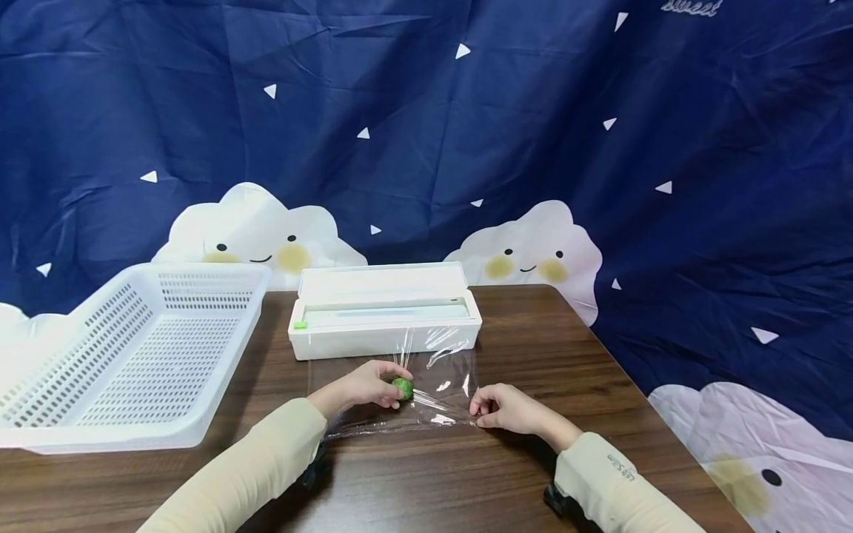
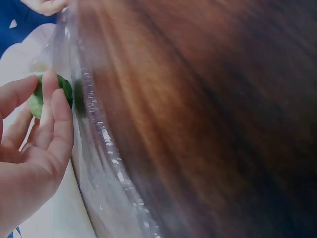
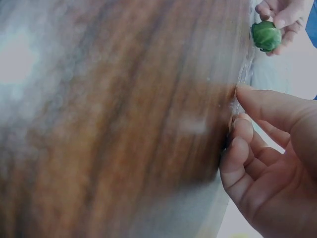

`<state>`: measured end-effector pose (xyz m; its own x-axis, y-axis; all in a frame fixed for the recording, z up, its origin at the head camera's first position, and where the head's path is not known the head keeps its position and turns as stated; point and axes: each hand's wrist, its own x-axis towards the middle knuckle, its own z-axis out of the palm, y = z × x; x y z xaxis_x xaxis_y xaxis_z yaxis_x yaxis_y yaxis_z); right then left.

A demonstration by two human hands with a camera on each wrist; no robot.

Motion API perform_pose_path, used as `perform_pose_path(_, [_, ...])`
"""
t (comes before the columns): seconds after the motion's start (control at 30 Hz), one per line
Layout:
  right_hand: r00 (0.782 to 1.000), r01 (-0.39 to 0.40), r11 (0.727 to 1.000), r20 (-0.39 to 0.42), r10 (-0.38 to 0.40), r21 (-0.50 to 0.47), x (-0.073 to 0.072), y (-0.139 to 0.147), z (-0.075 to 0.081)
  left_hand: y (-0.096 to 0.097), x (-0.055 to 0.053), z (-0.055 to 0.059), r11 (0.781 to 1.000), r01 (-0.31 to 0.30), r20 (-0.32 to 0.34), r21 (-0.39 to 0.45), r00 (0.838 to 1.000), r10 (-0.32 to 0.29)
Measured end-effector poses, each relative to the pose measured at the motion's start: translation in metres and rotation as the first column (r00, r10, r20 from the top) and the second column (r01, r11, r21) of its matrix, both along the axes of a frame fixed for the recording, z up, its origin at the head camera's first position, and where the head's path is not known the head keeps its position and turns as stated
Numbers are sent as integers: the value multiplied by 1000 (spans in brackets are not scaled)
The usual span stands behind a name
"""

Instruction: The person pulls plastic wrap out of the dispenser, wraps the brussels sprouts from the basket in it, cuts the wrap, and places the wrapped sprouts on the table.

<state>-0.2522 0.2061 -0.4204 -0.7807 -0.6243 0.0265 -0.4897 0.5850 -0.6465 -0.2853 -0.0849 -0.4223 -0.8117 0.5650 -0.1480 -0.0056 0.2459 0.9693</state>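
Note:
A sheet of clear cling film (image 1: 443,385) runs from a white cling film dispenser box (image 1: 386,342) toward the person, lying over the table. My left hand (image 1: 366,383) pinches a small green Brussels sprout (image 1: 403,388) between thumb and fingers, over the film. In the right wrist view the sprout (image 3: 266,36) shows its round, leafy side near the film's edge. At the film's near right corner, my right hand (image 1: 508,409) pinches the edge between thumb and fingers. Seen from the left wrist, the film's crinkled front edge (image 2: 106,136) runs beside the left hand (image 2: 37,144).
The dispenser's lid (image 1: 383,281) stands raised at the back, with a green slider (image 1: 300,325) on its left front. To the left is a white perforated plastic basket (image 1: 193,426). A dark blue cloth with clouds (image 1: 400,148) hangs behind the wooden table (image 1: 426,481).

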Motion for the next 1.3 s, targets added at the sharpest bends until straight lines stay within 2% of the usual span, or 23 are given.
perform_pose_path(0.13, [1000, -7, 1000, 10, 7, -11, 0, -1, 1, 3, 3, -2, 999, -8, -108, -42, 994, 4])
perform_pose_path(0.27, [1000, -20, 999, 9, 20, -27, 1, -1, 2, 7, 7, -4, 993, -36, -249, -116, 969, 6])
perform_pose_path(0.4, [1000, -19, 1000, 10, 20, -22, 0, -1, 2, 8, 10, -6, 987, -53, -315, -152, 949, 3])
perform_pose_path(0.53, [1000, -8, 1000, 15, 8, -9, -1, -1, 1, 6, 10, -7, 990, -43, -307, -135, 952, 0])
perform_pose_path(0.67, [1000, -5, 1000, 6, 5, 2, -1, -1, 0, 1, 10, -7, 995, -7, -297, -101, 955, -23])
perform_pose_path(0.8, [1000, -4, 1000, 2, 4, 8, -1, -1, 0, -1, 10, -5, 996, 26, -318, -86, 947, -52])
perform_pose_path(0.93, [1000, -6, 1000, 1, 6, 6, -1, -1, 0, 0, 9, -5, 993, -6, -289, -115, 957, -27])
perform_pose_path(1.07, [1000, -9, 1000, 0, 9, 2, -1, -1, 0, 1, 9, -6, 991, -27, -286, -130, 958, -12])
perform_pose_path(1.13, [1000, -9, 1000, 0, 9, 0, -1, -1, 0, 0, 10, -5, 992, -31, -297, -123, 955, -7])
perform_pose_path(1.17, [1000, -9, 1000, -1, 9, -1, -1, -1, 0, -1, 14, 0, 993, -35, -303, -117, 953, -2])
perform_pose_path(1.3, [1000, -8, 1000, -5, 8, -2, 0, -1, 1, -6, 15, 3, 994, -58, -337, -93, 941, 24])
